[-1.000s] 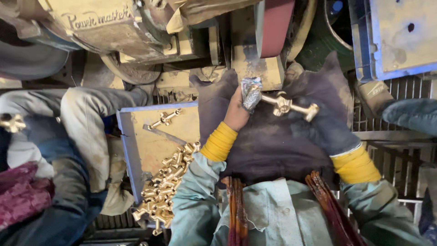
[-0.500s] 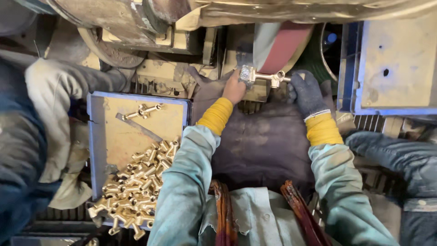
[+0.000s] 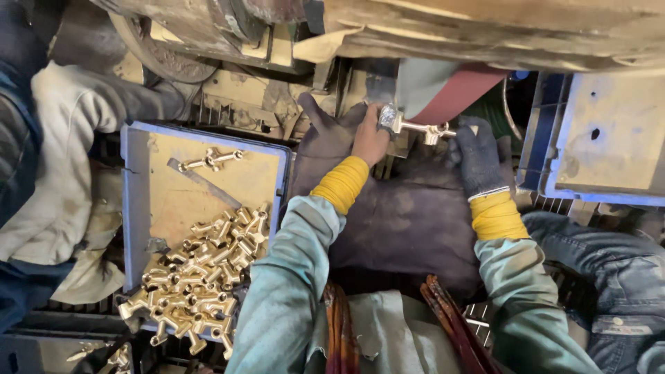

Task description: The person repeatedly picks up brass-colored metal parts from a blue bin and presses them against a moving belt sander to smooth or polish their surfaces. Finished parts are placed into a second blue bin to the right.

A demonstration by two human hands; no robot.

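Seen from above, two hands hold one brass fitting (image 3: 415, 128) at the far centre, its long axis lying left to right against a reddish sanding belt (image 3: 454, 93). The bare left hand (image 3: 370, 138) pinches its left end; the gloved right hand (image 3: 474, 156) closes on its right end. A blue tray (image 3: 135, 208) of brass fittings (image 3: 201, 277) sits near left.

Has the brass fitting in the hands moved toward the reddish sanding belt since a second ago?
Yes. The brass fitting, held by both hands, has gone up from over the dark lap cloth to the reddish sanding belt.
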